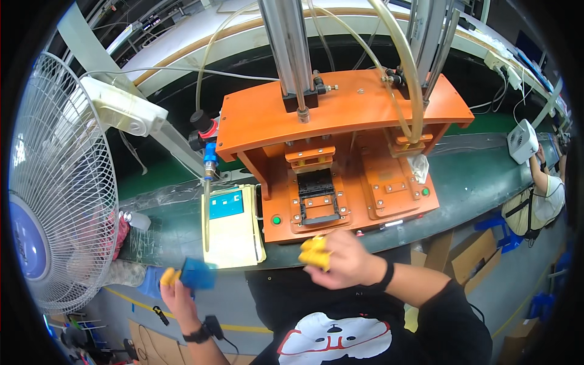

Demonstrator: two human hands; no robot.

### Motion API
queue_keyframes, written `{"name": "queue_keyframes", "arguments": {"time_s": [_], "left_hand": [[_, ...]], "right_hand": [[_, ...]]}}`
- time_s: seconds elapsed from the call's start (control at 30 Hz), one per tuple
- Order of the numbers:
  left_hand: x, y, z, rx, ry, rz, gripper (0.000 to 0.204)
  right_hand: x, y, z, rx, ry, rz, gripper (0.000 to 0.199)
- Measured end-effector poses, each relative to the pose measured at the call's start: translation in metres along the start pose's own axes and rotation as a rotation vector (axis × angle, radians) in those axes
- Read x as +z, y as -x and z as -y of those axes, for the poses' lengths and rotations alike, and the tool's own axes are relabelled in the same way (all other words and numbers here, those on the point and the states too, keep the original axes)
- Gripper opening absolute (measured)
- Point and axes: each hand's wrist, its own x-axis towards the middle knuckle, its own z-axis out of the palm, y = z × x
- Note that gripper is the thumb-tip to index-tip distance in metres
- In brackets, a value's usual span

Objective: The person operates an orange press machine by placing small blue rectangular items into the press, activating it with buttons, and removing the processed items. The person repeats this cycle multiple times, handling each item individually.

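A green bench is supporting an orange press with two stations. The left hand is apparently pinching a blurred blue piece in its yellow-tipped fingers, well apart from the press. The right hand is curling its yellow-covered fingers inward, just in front of the press; whether they are holding anything cannot be told. A black frame is lying in the left fixture, with neither hand touching it. The step in hand appears to be handling the blue piece; any placement at the fixture would be calling for square alignment and clear fingers. A cream tray is lying beside the press, carrying a blue sheet. A pale tube is hanging across the tray, partly obstructing access from the left. A caged fan is occupying the far left; a co-worker is occupying the far right.
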Motion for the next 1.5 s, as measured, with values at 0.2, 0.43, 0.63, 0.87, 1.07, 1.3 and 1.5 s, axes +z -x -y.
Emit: {"name": "queue_keyframes", "arguments": {"time_s": [0.2,0.43,0.63,0.87,1.07,1.3,1.5], "left_hand": [[0.071,0.059,0.014,-0.067,0.317,0.394,0.040],[0.203,0.014,0.015,-0.097,0.163,0.714,0.033],[0.287,-0.047,0.015,0.237,-0.170,0.829,0.037],[0.349,-0.095,0.013,0.233,-0.731,0.955,0.044],[0.370,-0.123,0.034,0.497,-0.978,0.871,0.037],[0.374,-0.138,0.038,0.387,-0.967,0.879,0.036],[0.372,-0.133,0.039,0.319,-0.939,0.904,0.036]], "right_hand": [[-0.038,-0.031,-0.023,0.113,0.430,0.059,0.031],[-0.069,-0.041,-0.032,-0.003,0.370,-0.032,0.020],[-0.148,0.012,0.017,0.435,0.022,-0.484,0.016],[-0.200,0.144,0.000,0.712,-0.732,-1.521,0.028],[-0.243,0.284,-0.079,0.824,-0.641,-1.767,0.031],[-0.262,0.284,-0.238,0.997,-0.729,-1.680,0.029],[-0.257,0.207,-0.352,1.099,-0.650,-1.315,0.030]]}}
